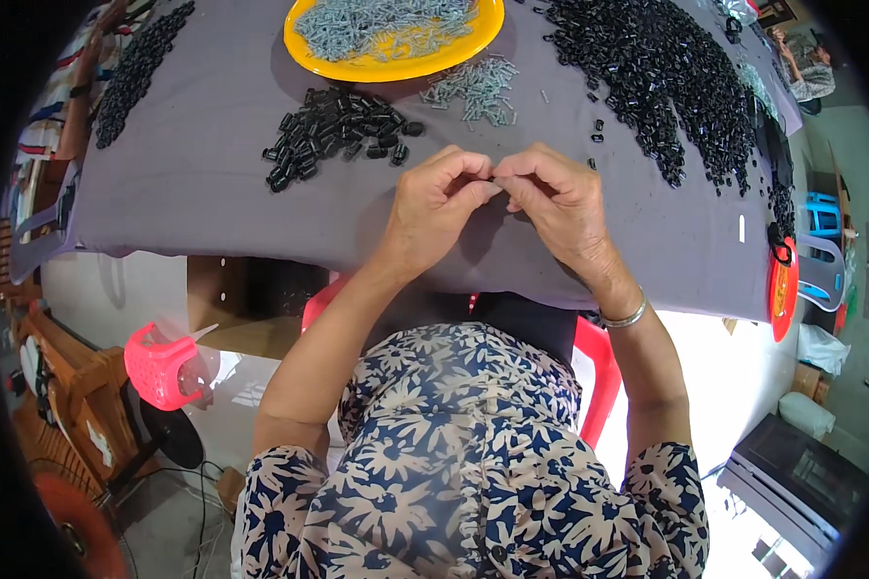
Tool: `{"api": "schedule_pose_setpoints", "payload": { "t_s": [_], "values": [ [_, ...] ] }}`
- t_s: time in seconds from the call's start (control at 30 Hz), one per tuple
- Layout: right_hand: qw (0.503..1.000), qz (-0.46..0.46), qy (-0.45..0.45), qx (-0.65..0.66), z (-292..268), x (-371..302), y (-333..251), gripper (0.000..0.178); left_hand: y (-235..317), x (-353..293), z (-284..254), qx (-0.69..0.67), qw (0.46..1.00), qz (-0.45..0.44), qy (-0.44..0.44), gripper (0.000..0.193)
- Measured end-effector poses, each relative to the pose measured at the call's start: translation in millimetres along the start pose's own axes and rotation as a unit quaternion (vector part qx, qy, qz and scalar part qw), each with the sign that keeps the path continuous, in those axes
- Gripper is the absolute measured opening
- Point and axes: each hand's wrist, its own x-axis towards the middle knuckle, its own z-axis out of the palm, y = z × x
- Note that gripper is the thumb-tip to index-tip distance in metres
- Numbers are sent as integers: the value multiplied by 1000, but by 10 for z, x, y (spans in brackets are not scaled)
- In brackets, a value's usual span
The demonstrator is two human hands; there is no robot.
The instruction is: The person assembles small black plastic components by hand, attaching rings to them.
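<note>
My left hand (433, 205) and my right hand (562, 205) meet over the near part of the table, thumbs and forefingers pinched together tip to tip. Whatever sits between the fingertips is too small and too covered to make out. Just beyond my left hand lies a heap of small black plastic pieces (333, 135). Behind the hands is a loose scatter of small grey screw-like pins (478, 92). More such pins (386, 29) fill a yellow tray (323, 64) at the far side. A bracelet circles my right wrist.
A wide spread of black pieces (647, 82) covers the table's far right; another heap (145, 72) is at far left. Grey cloth (193, 183) drapes the table. A red dish (784, 299) is by the right edge. A pink plastic seat (164, 367) stands left.
</note>
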Motion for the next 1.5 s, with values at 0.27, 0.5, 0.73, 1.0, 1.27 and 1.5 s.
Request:
{"api": "schedule_pose_setpoints", "payload": {
  "t_s": [0.27, 0.5, 0.73, 1.0, 1.27, 1.5],
  "values": [
    [999, 42, -12, 11, -70, -22, -34, 4, 21, -17, -10, 45, 999, 5, -12, 11],
    [993, -59, 52, -88, 43, -80, -23, 5, 39, -34, 10, 95, 995, 33, 1, 13],
    [991, -72, 66, -97, 90, -96, -5, 5, 60, -18, 25, 137, 990, 39, 2, 16],
    [987, -76, 72, -122, 87, -222, 11, 11, 47, -27, 46, 176, 981, 79, -4, 20],
    [976, 22, 128, -173, -339, -538, 17, 11, 139, -66, 55, 197, 972, 115, -55, 21],
    [960, 96, 149, -214, -889, -322, 334, 11, 160, -29, 96, 274, 944, 156, -98, 18]
  ]
}}
